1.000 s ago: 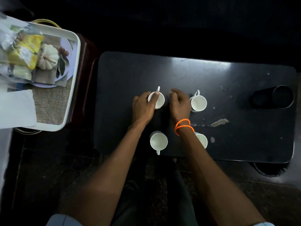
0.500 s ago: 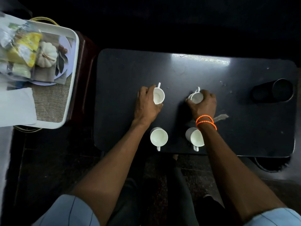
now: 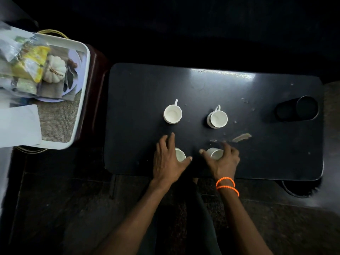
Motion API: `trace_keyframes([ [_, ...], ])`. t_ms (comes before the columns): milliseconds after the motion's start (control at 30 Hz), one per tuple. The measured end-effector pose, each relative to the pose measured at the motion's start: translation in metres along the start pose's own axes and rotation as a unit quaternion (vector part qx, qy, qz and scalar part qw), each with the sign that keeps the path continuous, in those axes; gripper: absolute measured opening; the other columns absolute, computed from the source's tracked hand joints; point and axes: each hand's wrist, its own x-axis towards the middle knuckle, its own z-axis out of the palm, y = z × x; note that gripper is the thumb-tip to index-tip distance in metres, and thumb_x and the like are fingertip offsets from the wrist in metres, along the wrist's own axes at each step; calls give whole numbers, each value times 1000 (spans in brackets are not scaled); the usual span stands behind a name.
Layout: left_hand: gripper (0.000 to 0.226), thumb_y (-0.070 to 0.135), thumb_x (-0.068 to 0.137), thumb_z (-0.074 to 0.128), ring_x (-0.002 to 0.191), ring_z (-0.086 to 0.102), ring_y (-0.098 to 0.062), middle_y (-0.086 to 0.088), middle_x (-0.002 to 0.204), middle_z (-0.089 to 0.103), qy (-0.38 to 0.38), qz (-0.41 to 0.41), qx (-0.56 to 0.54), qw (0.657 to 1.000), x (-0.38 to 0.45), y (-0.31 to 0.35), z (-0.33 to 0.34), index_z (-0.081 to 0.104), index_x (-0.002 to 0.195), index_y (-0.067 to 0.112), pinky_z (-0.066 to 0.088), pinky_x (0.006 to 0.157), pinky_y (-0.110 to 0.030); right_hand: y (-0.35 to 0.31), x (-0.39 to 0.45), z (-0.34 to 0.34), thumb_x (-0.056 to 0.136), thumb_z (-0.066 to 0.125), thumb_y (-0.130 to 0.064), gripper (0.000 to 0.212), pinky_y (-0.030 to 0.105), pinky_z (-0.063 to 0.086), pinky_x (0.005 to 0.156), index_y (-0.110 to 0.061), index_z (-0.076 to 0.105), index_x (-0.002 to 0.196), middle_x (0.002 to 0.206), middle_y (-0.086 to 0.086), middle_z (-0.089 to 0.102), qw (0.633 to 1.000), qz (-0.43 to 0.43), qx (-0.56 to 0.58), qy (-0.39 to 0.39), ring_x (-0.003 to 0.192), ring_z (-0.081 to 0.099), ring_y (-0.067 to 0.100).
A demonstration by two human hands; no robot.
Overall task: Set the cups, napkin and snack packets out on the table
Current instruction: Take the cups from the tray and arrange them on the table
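Note:
Several white cups stand on the dark table [image 3: 139, 89]. The far left cup [image 3: 173, 114] and far right cup [image 3: 218, 118] stand upright and free, handles pointing away. My left hand [image 3: 168, 161] lies over the near left cup [image 3: 180, 155], thumb on its right side. My right hand [image 3: 223, 161], with orange bracelets at the wrist, wraps the near right cup [image 3: 214, 153] and is slightly blurred. Yellow snack packets [image 3: 32, 61] and a white napkin [image 3: 18, 126] lie in the white tray [image 3: 86, 57] at the left.
The tray rests on a dark red stool beside the table and also holds a white pumpkin [image 3: 55, 69] on a plate. A black cylinder [image 3: 298, 110] lies at the table's right end. Scuffed patches [image 3: 241, 137] mark the tabletop.
Both hands have let go of the two far cups and drawn back toward me onto the two near cups. The far cups stay where they were set.

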Motion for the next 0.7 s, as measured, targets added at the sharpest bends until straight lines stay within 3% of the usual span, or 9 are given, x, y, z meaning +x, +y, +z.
trace_keyframes([
  [100, 105, 54, 76, 80, 138, 39, -29, -9, 156, 34, -29, 18, 22, 999, -2, -5, 8, 28, 159, 17, 45, 110, -41, 11, -9, 10, 68, 92, -35, 78, 41, 37, 112, -14, 59, 136, 136, 18, 47, 1000, 10, 11, -19, 133, 38, 38],
  [267, 96, 52, 80, 77, 135, 42, -27, -7, 150, 40, -39, 22, 19, 999, -2, -8, 13, 33, 157, 16, 46, 107, -39, 21, -11, 14, 77, 85, -21, 70, 45, 44, 106, -17, 55, 139, 137, 18, 43, 1000, -18, 5, -14, 126, 40, 37],
  [500, 101, 70, 79, 67, 136, 41, -25, -5, 152, 39, -26, 18, 10, 999, -7, -11, 4, 31, 158, 17, 45, 110, -39, 17, -12, 9, 73, 89, -23, 84, 45, 40, 110, -15, 49, 147, 142, 22, 41, 999, -4, -20, -42, 128, 40, 42],
  [700, 101, 70, 77, 67, 136, 43, -24, -4, 150, 40, -3, -8, 0, 1000, -9, -15, -2, 34, 157, 18, 49, 106, -40, 20, -11, 6, 77, 84, -14, 79, 44, 39, 111, -10, 49, 147, 141, 26, 44, 998, -15, -25, -49, 128, 42, 45],
])
